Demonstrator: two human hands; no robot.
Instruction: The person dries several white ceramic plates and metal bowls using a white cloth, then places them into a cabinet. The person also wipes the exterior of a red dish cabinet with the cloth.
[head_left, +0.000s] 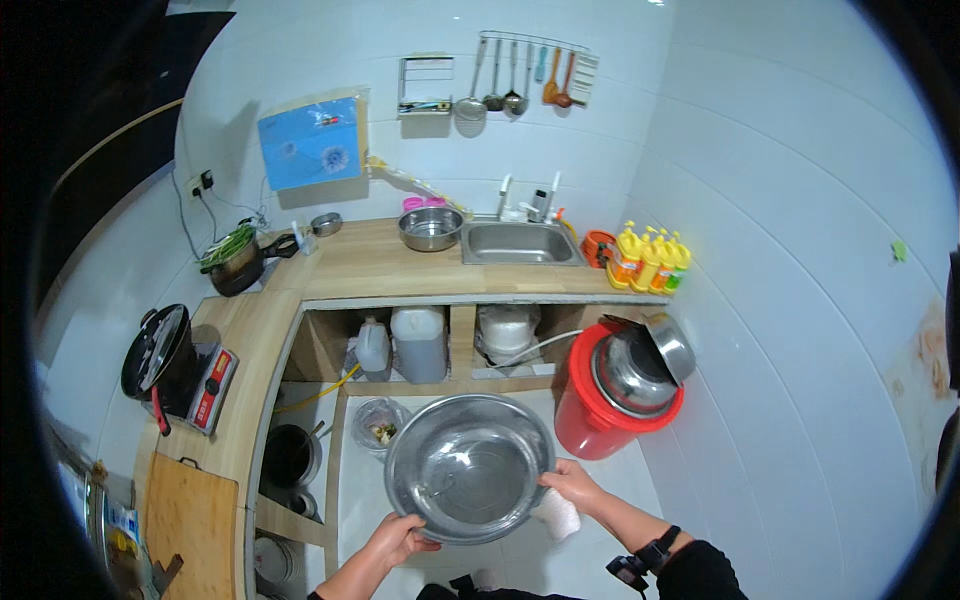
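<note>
A large stainless steel basin (480, 480) is held up over the white tiled floor, its inside facing me and bare apart from some glints. At its lower left rim is my left hand (394, 538), thumb over the edge and fingers beneath. My right hand (574, 484) grips the right rim. A white cloth (559, 515) hangs under that hand, pressed against the basin's outer side. Partly behind the basin, a lined waste bin (375, 421) with food scraps stands on the floor.
To the right stands a red plastic bucket (585, 424) topped with metal bowls (634, 371). The wooden counter (352, 270) holds a sink (519, 244), a steel pot (431, 227), yellow pump bottles (646, 261), a portable gas stove (212, 388) with a wok (157, 352), and a cutting board (187, 517).
</note>
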